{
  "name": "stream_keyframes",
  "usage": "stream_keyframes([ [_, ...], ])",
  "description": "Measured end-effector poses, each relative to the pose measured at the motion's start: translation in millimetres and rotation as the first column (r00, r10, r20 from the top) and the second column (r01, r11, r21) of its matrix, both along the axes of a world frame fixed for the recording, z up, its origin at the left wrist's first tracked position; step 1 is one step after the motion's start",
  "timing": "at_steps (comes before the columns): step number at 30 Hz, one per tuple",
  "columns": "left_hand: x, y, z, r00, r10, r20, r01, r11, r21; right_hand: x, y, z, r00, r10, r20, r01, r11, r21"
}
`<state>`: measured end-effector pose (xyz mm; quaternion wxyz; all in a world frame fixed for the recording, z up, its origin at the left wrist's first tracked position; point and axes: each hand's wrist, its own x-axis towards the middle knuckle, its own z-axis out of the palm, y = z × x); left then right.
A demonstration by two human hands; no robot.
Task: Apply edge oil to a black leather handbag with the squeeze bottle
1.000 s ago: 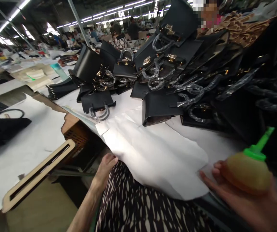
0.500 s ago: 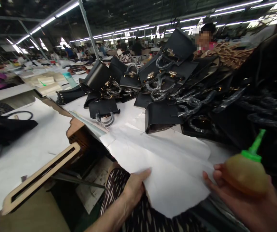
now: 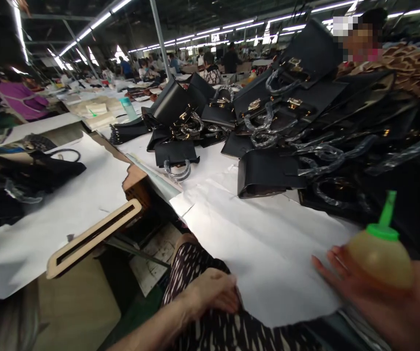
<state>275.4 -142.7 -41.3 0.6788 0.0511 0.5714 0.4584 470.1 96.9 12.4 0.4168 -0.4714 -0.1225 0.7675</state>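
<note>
A squeeze bottle [image 3: 378, 258] with a green nozzle cap and amber liquid inside lies in my right hand [image 3: 396, 312], tilted slightly. The fingers of that hand stretch out toward the right part of a white paper sheet [image 3: 268, 258]. My left hand [image 3: 213, 292] is over my patterned lap at the sheet's left edge. Its fingers are curled, and whatever may be between them is hidden. Beyond the sheet a black handbag [image 3: 268, 173] lies on its side, its handle wrapped in clear plastic.
Many black handbags [image 3: 312, 53] are heaped across the table behind. To the left, a second paper-covered table [image 3: 96, 170] has a tan slotted frame [image 3: 96, 239] on its edge and a black bag [image 3: 49, 170]. A teal-capped bottle [image 3: 127, 108] stands farther back. Co-workers are in the background.
My left hand has come back from the sheet toward its edge, and its fingers have curled. The squeeze bottle stays in my right hand. The view has swung left.
</note>
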Motion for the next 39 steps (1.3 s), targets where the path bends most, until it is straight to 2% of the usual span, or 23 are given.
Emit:
stream_keyframes([
  [1, -6, -3, 10.9, 0.981, -0.134, -0.139, 0.136, 0.991, 0.006, -5, -2, -0.1, 0.999, 0.003, 0.033, -0.003, 1.000, 0.019],
  [2, -12, -4, 23.0, 0.918, -0.265, -0.296, 0.272, 0.962, -0.016, -8, -2, -1.3, 0.999, 0.002, 0.052, -0.004, 1.000, 0.021],
  [3, -18, -1, 35.1, 0.822, -0.352, -0.447, 0.363, 0.930, -0.066, -9, -2, -3.7, 0.999, -0.004, 0.053, 0.004, 1.000, 0.007],
  [4, -24, 5, 45.8, 0.714, -0.378, -0.590, 0.398, 0.912, -0.103, -10, 1, -7.0, 0.999, -0.015, 0.036, 0.015, 1.000, -0.013],
  [6, -35, 25, 59.0, 0.510, -0.286, -0.811, 0.352, 0.930, -0.106, -8, 9, -15.2, 0.999, -0.036, -0.015, 0.036, 0.999, -0.019],
  [8, -48, 56, 58.6, 0.373, -0.114, -0.921, 0.249, 0.968, -0.019, -6, 18, -22.4, 0.997, -0.052, -0.057, 0.052, 0.999, 0.003],
  [10, -61, 94, 47.6, 0.340, 0.006, -0.941, 0.147, 0.987, 0.059, -6, 24, -26.5, 0.995, -0.056, -0.088, 0.058, 0.998, 0.018],
  [12, -72, 132, 33.4, 0.378, 0.031, -0.925, 0.080, 0.995, 0.066, -8, 28, -27.7, 0.993, -0.053, -0.103, 0.055, 0.998, 0.017],
  [15, -77, 174, 19.4, 0.371, -0.129, -0.920, 0.111, 0.989, -0.094, -11, 30, -27.4, 0.994, -0.070, -0.082, 0.072, 0.997, 0.016],
  [17, -75, 190, 17.2, 0.309, -0.246, -0.919, 0.126, 0.968, -0.216, -13, 31, -27.6, 0.995, -0.073, -0.066, 0.075, 0.997, 0.024],
  [19, -71, 199, 17.8, 0.268, -0.301, -0.915, 0.101, 0.954, -0.284, -13, 35, -28.3, 0.996, -0.060, -0.065, 0.063, 0.997, 0.034],
  [27, -76, 221, 9.4, 0.290, -0.295, -0.910, 0.084, 0.956, -0.283, -19, 59, -29.6, 0.999, -0.036, -0.038, 0.038, 0.998, 0.052],
  [29, -80, 217, 11.5, 0.297, -0.286, -0.911, 0.113, 0.958, -0.264, -19, 59, -29.3, 0.999, -0.040, -0.030, 0.042, 0.998, 0.056],
  [32, -75, 193, 25.8, 0.292, -0.260, -0.920, 0.143, 0.963, -0.227, -18, 56, -29.2, 0.998, -0.056, -0.025, 0.058, 0.997, 0.055],
  [34, -59, 172, 38.9, 0.198, -0.256, -0.946, 0.147, 0.962, -0.229, -17, 54, -29.0, 0.997, -0.067, -0.029, 0.068, 0.997, 0.045],
  [35, -49, 164, 44.3, 0.087, -0.265, -0.960, 0.170, 0.954, -0.247, -16, 53, -28.7, 0.997, -0.071, -0.034, 0.072, 0.997, 0.039],
  [36, -37, 159, 47.7, -0.018, -0.275, -0.961, 0.241, 0.932, -0.271, -16, 53, -28.3, 0.996, -0.075, -0.039, 0.076, 0.997, 0.032],
  [37, -25, 158, 48.5, -0.082, -0.267, -0.960, 0.368, 0.887, -0.278, -15, 53, -27.6, 0.996, -0.076, -0.045, 0.077, 0.997, 0.028],
  [39, -5, 171, 41.1, -0.144, -0.156, -0.977, 0.632, 0.745, -0.212, -15, 53, -26.0, 0.996, -0.076, -0.052, 0.078, 0.997, 0.024],
])
